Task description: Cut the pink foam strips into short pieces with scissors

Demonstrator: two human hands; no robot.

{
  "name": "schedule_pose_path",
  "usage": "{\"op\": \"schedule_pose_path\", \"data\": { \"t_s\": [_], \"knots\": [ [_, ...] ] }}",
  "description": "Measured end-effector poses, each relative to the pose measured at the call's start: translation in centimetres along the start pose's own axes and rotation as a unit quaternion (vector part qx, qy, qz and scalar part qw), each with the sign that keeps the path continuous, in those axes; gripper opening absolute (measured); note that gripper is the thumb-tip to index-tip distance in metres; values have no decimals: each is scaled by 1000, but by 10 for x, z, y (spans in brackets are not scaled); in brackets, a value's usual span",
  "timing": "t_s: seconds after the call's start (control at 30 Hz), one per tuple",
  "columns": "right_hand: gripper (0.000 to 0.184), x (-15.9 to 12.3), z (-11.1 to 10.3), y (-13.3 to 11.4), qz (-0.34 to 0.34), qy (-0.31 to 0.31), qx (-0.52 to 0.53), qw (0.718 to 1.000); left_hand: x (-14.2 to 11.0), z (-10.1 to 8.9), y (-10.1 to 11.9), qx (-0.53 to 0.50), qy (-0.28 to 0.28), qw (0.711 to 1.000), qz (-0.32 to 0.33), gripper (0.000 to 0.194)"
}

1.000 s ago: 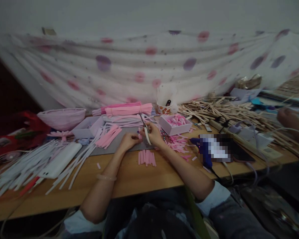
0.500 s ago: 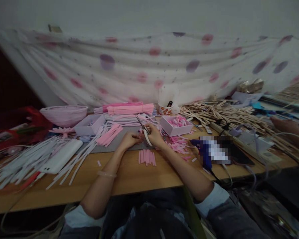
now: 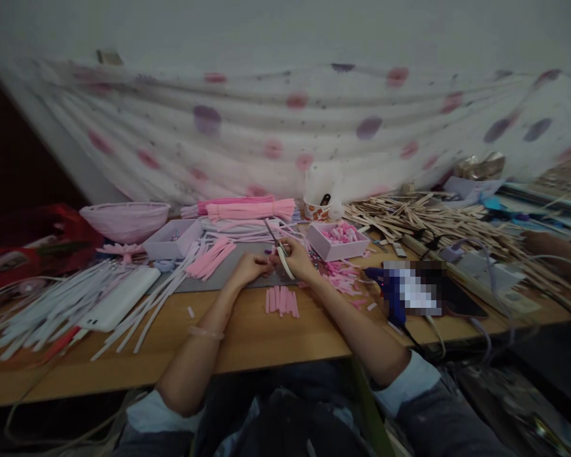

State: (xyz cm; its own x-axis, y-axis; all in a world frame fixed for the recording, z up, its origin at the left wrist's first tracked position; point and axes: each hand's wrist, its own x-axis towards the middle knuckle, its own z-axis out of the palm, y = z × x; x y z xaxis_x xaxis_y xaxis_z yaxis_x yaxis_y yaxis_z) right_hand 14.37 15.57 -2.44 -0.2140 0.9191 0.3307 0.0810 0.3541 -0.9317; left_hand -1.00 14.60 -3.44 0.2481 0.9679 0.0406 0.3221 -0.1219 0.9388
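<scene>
Two small things differ from a second ago: the scissors [image 3: 287, 265] lie on more of a slant, the end of their pale handle swung out toward your right wrist, and the short pink piece that shows at your left fingertips in the earliest view is now hardly visible. Your right hand [image 3: 301, 259] grips the scissors by the handle, with the blades pointing up and away to the left. Your left hand [image 3: 249, 269] meets them from the other side, its fingers bent inward just beside the handle; whether they pinch anything is too small to tell. Both hands keep their place over the near edge of the grey mat [image 3: 216, 280]. The row of short pink strips [image 3: 282, 301] lies on the bare wood of the desk [image 3: 290, 346], just below your hands, and looks the same as before, so I judge the work is at your fingertips and nothing is added to the row. To the right, the loose pink pieces [image 3: 343, 277] and the filled white box [image 3: 347, 250] look undisturbed. The whole scene sits slightly further right, which suggests a small turn of your head.
</scene>
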Motion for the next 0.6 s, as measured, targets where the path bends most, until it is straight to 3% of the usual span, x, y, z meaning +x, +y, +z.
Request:
{"op": "schedule_pose_path", "data": {
  "t_s": [0.27, 0.47, 0.6],
  "knots": [
    [34, 1, -2, 4, -20, -2, 9, 1000, 1, -3, -1, 88, 21, 994, 68, 18],
    [34, -2, -3, 0, -24, -14, -19, 999, 2, -2, -4, 83, 18, 994, 64, 28],
    [33, -3, -3, -1, -24, -11, -15, 1000, 1, -2, -1, 103, 18, 992, 72, 24]
  ]
}}
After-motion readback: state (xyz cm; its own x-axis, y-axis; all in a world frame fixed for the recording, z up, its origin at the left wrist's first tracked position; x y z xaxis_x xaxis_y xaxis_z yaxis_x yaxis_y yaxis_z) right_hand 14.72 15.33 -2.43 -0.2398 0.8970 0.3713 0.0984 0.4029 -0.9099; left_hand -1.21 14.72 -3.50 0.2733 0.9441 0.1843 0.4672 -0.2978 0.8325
